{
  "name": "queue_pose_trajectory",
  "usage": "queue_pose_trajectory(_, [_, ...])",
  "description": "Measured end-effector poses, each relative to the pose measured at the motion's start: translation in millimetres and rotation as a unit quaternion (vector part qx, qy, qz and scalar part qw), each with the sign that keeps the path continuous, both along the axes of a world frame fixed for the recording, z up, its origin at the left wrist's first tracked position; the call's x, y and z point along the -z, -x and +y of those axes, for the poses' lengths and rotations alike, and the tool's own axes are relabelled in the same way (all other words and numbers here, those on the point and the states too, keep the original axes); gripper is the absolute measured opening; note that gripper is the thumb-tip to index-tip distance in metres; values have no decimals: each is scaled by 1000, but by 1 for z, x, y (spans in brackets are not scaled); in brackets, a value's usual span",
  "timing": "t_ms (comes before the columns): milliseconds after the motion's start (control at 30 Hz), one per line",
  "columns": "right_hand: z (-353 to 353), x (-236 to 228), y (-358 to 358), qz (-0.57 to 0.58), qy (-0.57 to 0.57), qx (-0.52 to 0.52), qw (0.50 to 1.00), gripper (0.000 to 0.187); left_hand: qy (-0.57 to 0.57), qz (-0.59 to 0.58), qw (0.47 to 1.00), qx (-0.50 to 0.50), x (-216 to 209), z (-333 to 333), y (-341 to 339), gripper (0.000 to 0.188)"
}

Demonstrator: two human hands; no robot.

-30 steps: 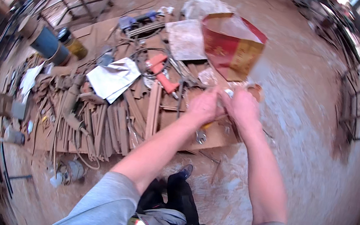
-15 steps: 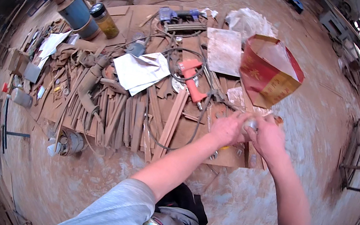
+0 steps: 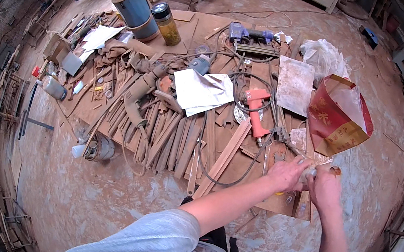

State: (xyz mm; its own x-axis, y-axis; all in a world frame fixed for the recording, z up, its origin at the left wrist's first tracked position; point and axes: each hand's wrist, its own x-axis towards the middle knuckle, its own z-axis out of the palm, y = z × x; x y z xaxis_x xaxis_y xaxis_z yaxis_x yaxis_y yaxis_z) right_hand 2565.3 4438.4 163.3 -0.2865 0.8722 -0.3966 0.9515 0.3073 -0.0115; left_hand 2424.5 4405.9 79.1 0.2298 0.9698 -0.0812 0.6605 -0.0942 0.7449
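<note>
At the table's near right corner, my left hand (image 3: 288,173) and my right hand (image 3: 325,186) come together, fingers closed around a small pale object (image 3: 308,173). My fingers cover most of it, so its kind cannot be made out. Just beyond my hands stands a red and gold paper bag (image 3: 330,116), with a clear plastic liner showing at its open top. A brownish-orange round thing (image 3: 335,171) shows beside my right fingers. Wrenches lie near my left hand, partly hidden by it. An orange air blow gun (image 3: 256,108) rests farther left.
Wood strips (image 3: 226,154) cover the table's near side. A power drill (image 3: 140,94), white paper (image 3: 202,92) and a purple nail gun (image 3: 253,35) lie among cables. A blue flask (image 3: 138,15) and a jar (image 3: 167,25) stand at the far left. A plastic bag (image 3: 324,58) lies behind.
The view has swung left, so the table and my hands sit farther right and lower in the picture. Both hands stay together on the small pale object, which is now more covered.
</note>
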Motion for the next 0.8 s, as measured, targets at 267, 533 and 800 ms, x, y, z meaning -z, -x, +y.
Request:
queue_pose_trajectory(267, [3,-11,4,3,14,43,999,45,11,-15,1000,8,11,9,-8,77])
queue_pose_trajectory(533, [4,-29,-23,107,-15,-95,990,36,20,15,999,21,3,10,-9,80])
queue_pose_trajectory(800, [35,-110,-24,752,-105,207,617,20,29,-5,999,13,-4,7,-5,77])
